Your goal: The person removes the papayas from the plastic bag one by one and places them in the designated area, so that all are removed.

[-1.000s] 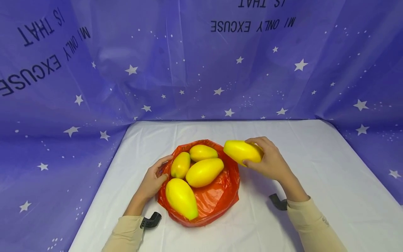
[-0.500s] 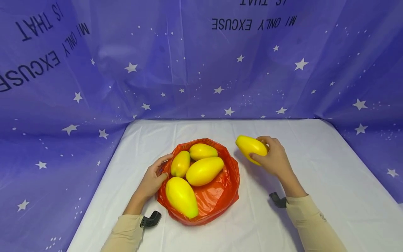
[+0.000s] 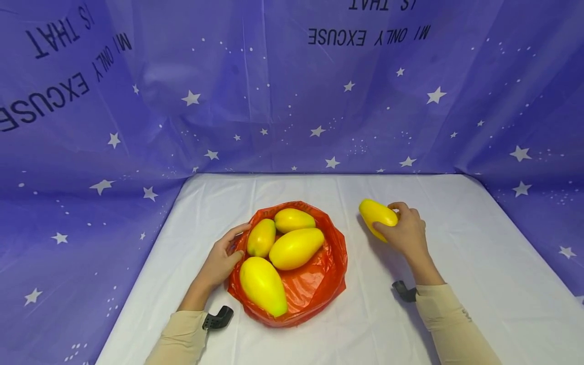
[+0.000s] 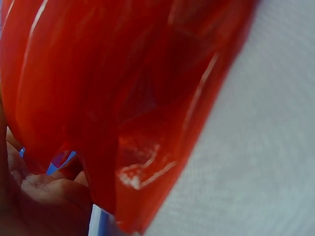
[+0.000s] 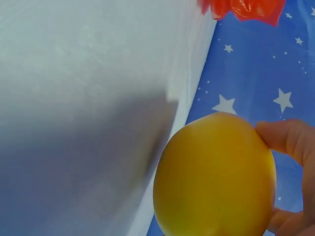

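A red plastic bag point(image 3: 315, 289), its mouth spread wide, stands on the white table and holds several yellow papayas point(image 3: 296, 248). My left hand point(image 3: 219, 263) grips the bag's left rim, fingertips and thumb at its edge. In the left wrist view the red film point(image 4: 98, 73) hangs in front of part of that hand point(image 4: 49, 201). To the right of the bag, my right hand point(image 3: 406, 233) holds another yellow papaya point(image 3: 376, 213) between thumb and fingers. The right wrist view shows this papaya point(image 5: 216, 177) end-on, fingertips pressed to its side.
A white cloth covers the table point(image 3: 474, 243), which ends at a purple-blue curtain point(image 3: 292, 101) with stars and lettering. Black curved mounts point(image 3: 220, 318) jut from both wrists. In the right wrist view, the bag's edge point(image 5: 246, 10) shows at the top.
My right hand has moved the papaya rightward, away from the bag's right rim, and lower toward the table. The left hand and the bag have stayed in place.
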### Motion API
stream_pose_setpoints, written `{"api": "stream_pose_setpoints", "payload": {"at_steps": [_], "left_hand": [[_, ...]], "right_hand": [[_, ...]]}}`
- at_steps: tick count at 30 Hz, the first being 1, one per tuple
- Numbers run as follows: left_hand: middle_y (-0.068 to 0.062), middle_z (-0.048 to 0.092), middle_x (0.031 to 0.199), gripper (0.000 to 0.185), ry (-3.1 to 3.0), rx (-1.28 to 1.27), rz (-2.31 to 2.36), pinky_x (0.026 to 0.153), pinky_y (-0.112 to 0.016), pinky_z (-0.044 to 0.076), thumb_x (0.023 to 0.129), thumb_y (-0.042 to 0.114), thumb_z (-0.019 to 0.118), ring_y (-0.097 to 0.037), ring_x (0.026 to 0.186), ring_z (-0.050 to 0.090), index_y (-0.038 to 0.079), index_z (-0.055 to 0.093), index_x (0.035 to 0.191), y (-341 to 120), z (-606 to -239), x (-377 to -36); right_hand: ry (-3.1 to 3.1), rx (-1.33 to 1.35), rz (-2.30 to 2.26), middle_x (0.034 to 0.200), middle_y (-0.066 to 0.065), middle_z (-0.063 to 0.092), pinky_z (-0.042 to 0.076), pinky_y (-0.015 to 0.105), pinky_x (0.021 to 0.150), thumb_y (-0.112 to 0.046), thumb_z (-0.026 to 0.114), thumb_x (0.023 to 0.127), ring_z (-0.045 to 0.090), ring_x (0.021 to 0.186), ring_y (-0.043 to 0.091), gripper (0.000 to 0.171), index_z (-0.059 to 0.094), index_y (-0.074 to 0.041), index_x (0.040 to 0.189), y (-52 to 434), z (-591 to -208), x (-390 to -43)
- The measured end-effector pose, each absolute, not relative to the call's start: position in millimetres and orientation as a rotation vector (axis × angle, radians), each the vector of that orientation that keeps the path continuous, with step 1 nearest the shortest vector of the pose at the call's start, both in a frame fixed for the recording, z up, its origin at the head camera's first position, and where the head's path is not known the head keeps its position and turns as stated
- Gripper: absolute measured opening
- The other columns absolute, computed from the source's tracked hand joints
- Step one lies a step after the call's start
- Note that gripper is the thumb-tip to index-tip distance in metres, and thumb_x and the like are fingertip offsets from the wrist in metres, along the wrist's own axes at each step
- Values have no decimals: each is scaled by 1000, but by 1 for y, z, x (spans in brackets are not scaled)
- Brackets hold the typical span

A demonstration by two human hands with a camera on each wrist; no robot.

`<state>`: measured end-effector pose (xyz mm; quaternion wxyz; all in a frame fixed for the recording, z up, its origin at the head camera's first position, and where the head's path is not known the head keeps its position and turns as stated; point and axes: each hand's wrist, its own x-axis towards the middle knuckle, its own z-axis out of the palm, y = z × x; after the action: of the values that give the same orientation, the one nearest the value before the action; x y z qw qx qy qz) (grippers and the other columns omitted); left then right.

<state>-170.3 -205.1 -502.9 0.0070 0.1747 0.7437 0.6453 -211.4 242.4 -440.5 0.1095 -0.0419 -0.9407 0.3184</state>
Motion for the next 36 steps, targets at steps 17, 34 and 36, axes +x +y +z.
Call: {"api": "stream_pose_setpoints", "payload": {"at_steps": [17,34,36], "left_hand": [[-10,44,146,63,2316,506,2015,98,-22,44,88,-14,47,-29,127,48,11,43,146,-206,-505,-171],[-10,46,145,63,2308,510,2042,99,-23,43,86,-13,47,-28,126,49,11,45,144,-205,-502,-170],[-10,46,145,64,2296,509,2053,99,-23,44,86,-13,47,-28,126,49,11,45,145,-205,-502,-170]], "right_hand": [[-2821,-245,922,121,27,47,39,50,73,-45,74,78,42,102,47,71,49,-7,133,243,-447,-209],[-2731,-140,814,131,31,40,25,64,93,-45,71,79,28,121,52,71,50,-5,133,218,-418,-195],[-2699,-99,821,131,29,41,25,63,94,-45,71,79,27,122,51,68,53,-6,131,209,-413,-191]]}}
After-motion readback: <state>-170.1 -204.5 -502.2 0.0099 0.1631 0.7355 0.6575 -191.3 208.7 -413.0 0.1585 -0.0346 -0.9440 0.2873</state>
